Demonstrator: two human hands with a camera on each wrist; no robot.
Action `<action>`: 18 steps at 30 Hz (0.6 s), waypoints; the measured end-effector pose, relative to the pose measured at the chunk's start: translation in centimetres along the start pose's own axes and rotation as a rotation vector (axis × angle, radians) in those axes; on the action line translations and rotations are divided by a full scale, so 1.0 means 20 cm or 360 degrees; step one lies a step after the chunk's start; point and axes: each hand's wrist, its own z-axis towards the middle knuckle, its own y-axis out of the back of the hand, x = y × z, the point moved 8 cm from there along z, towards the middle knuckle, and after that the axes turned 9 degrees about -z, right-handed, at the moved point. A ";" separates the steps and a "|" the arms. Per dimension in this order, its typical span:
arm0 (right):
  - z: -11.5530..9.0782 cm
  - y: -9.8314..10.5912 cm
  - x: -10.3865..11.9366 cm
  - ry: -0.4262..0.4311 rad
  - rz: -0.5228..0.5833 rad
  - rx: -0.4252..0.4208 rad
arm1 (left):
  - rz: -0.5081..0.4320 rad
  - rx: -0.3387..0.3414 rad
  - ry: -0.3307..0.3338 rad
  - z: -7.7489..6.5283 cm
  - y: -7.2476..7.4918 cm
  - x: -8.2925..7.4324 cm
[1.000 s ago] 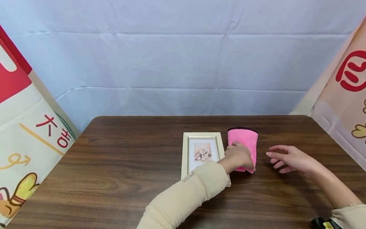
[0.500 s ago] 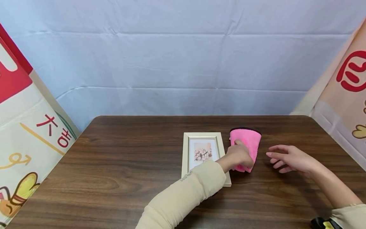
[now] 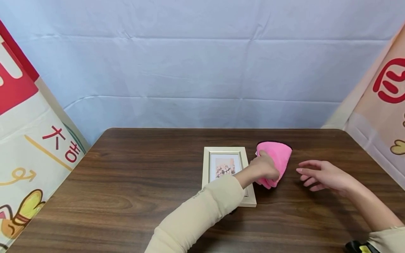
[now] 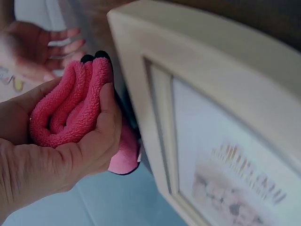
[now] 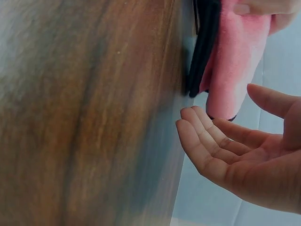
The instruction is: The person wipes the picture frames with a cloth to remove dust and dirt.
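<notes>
A folded pink cloth [image 3: 278,154] with a dark edge is gripped in my left hand [image 3: 264,169], to the right of a picture frame. In the left wrist view, the thumb and fingers curl round the cloth's plush folds [image 4: 70,110]. My right hand [image 3: 324,177] hovers just right of the cloth, palm turned inward, fingers relaxed and holding nothing. The right wrist view has its fingers [image 5: 211,146] apart from the pink cloth [image 5: 240,52]. The cream picture frame [image 3: 206,168] with a flower print lies on the table, partly covered by the left forearm and sleeve.
The brown wooden table [image 3: 126,175] spreads under everything. A pale fabric backdrop [image 3: 190,70] hangs behind it, with printed cloth panels [image 3: 28,168] at the sides. A dark item with a yellow patch [image 3: 364,248] sits by the right sleeve.
The left hand has drawn the cloth's near end a little left, so the cloth tilts with its far edge to the right and its near end narrower. The right hand stays almost still.
</notes>
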 end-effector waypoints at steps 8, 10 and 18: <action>0.01 -0.01 0.03 0.0022 -0.0054 -0.0004 | -0.0359 0.0127 -0.0100 -0.05 0.21 0.01; 0.02 -0.02 0.04 0.0035 -0.0023 0.0012 | -0.0435 0.0115 -0.0122 -0.05 0.28 0.03; 0.04 -0.06 0.10 0.0068 0.0118 0.0073 | -0.0555 0.0136 -0.0206 -0.07 0.53 0.13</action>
